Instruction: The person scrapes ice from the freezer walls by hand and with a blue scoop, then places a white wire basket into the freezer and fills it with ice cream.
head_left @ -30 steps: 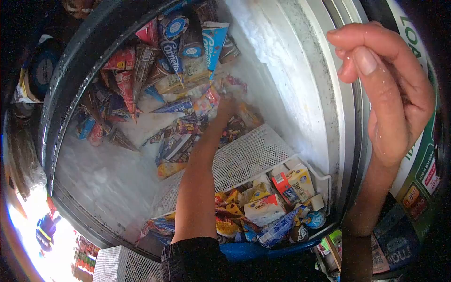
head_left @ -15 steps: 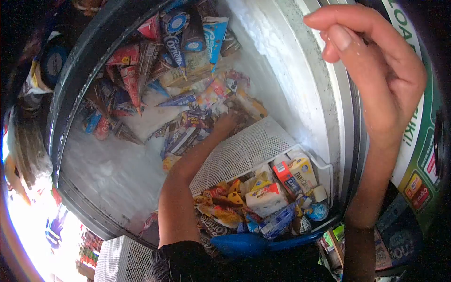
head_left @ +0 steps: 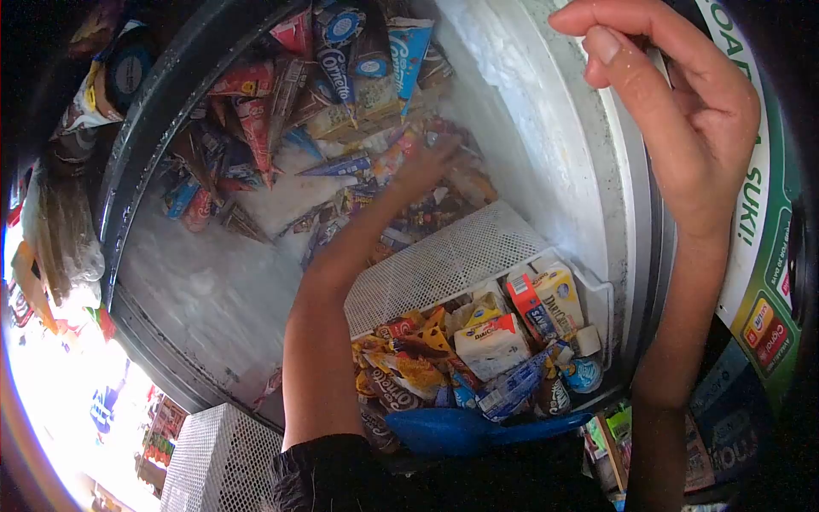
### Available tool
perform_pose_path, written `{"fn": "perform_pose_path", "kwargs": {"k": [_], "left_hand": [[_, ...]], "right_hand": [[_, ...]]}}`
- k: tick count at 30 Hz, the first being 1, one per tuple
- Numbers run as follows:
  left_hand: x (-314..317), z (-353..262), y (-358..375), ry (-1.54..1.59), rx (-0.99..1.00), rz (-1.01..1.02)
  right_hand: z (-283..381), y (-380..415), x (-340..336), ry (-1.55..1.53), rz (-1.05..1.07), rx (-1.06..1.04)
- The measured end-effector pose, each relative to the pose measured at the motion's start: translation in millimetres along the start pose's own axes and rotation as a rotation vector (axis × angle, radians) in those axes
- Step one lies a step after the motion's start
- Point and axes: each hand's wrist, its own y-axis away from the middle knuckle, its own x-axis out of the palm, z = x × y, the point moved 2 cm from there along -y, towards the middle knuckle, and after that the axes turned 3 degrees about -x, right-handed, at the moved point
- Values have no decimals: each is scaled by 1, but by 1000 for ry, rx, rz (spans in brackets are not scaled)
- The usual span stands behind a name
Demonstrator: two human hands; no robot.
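Two hands show, and only the left hand (head_left: 426,166) has shifted much: half a second ago it lay low beside the white mesh basket (head_left: 452,264); now it has reached further toward the freezer's (head_left: 546,145) far end, fingers spread narrowly over the loose ice-cream packets (head_left: 401,162) heaped on the frost, touching them; whether it grips one I cannot tell. The right hand (head_left: 682,119) stays raised over the freezer's right rim, fingers curled loosely, holding nothing visible. A blue scoop (head_left: 452,431) lies at the near edge, below the basket.
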Motion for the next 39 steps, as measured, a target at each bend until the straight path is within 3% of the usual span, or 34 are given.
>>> {"fn": "perform_pose_path", "kwargs": {"k": [1,2,4,5,7,10,12,14,17,19,20,23,26,29,31,32,34,35,37,39], "left_hand": [[-3,15,6,4,-80,129],[19,37,12,6,-78,127],[99,70,18,-578,61,66],[116,68,14,-571,62,66],[137,65,11,-390,-151,-35],[168,62,-15,-545,-306,-19],[185,57,-12,-650,-223,3],[186,58,-6,-779,-139,24],[168,50,5,-502,-197,111],[125,43,14,-309,-86,-183],[108,43,17,-312,-85,-178],[70,40,19,-252,-6,-83],[59,34,17,-69,-134,44],[62,24,20,-293,-21,24],[76,6,22,14,-122,217],[69,-5,27,12,-125,221],[57,-31,42,6,424,39],[56,-27,43,2,421,40],[60,2,43,-401,-78,113],[56,40,70,-457,-61,245]], "right_hand": [[-1,1,1,16,-17,-54],[-2,1,-1,30,-7,-69],[-3,1,-2,51,25,-63],[-4,1,-4,61,39,-58],[-7,0,-5,79,53,-54],[-8,2,-10,86,83,-53],[-10,3,-12,83,98,-43],[-12,3,-13,78,98,-38],[-12,3,-11,85,90,-45],[-10,3,-11,83,81,-47],[-9,3,-11,82,77,-48],[-9,3,-7,76,63,-60],[-7,4,-5,71,61,-61],[-7,3,-4,70,52,-66],[-6,3,-3,70,43,-70],[-5,3,-3,70,38,-73],[-5,2,-2,74,34,-80],[-5,2,-2,79,33,-85],[-4,3,-3,87,42,-86],[-6,4,-4,90,48,-84]]}}
